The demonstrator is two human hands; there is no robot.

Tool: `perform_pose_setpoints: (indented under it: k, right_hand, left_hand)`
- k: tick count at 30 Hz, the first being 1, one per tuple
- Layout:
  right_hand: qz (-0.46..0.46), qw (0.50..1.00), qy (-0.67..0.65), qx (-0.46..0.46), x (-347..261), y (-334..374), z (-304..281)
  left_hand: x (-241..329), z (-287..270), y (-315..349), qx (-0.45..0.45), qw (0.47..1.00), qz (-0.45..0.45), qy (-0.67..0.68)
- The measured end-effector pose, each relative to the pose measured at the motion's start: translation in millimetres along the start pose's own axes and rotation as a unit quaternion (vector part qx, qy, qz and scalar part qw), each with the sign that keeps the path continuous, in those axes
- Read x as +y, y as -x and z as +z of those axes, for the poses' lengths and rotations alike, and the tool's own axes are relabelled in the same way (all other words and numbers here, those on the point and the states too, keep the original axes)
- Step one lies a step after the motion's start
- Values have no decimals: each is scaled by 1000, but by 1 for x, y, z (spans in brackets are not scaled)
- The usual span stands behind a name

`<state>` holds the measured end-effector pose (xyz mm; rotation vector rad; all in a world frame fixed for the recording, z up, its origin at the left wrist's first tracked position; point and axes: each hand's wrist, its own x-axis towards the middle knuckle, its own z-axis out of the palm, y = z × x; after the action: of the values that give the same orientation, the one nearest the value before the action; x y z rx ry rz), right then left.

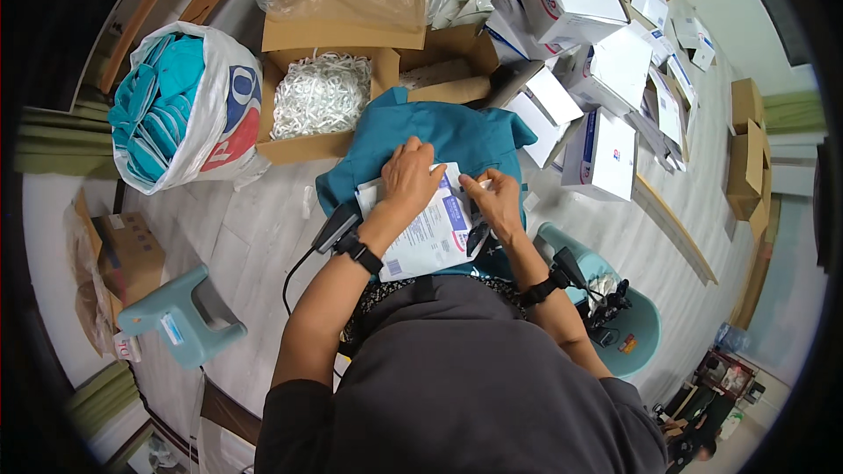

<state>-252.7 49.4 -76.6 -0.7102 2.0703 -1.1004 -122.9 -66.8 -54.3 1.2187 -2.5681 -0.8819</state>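
A flat white printed packet [421, 241] with a blue and purple label lies on the teal cloth [373, 145] spread over my lap. My left hand [407, 180] rests across its upper left part, fingers bent and close together, gripping it. At the upper right corner my right hand [498, 204] pinches the packet's edge between thumb and fingers. A small dark object shows beside the packet, below my right hand; I cannot make out its kind.
Ahead, a cardboard box [274, 151] holds white elastic loops [323, 95]. To its left stands a white bag [233, 92] of teal pieces. White cartons [606, 154] are piled on the right. A stool [180, 320] and a teal bin [645, 333] flank me.
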Motion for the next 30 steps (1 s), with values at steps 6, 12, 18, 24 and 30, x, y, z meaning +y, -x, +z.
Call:
perform_pose_setpoints:
  k: [6,12,18,24,30]
  right_hand:
    - [-53,994,-72,61,17,-2,2]
    - [94,977,-156,-106,-13,0,-10]
    - [-23,969,-220,-107,-34,11,-5]
    - [-64,991,-100,-56,-20,10,5]
    - [-42,997,23,54,12,-16,12]
  left_hand:
    - [-8,15,4,43,998,45,13]
    - [11,-9,23,23,989,35,141]
    - [3,-7,28,-26,980,33,193]
    - [13,-3,39,55,980,139,130]
    - [53,-18,83,85,937,262,215]
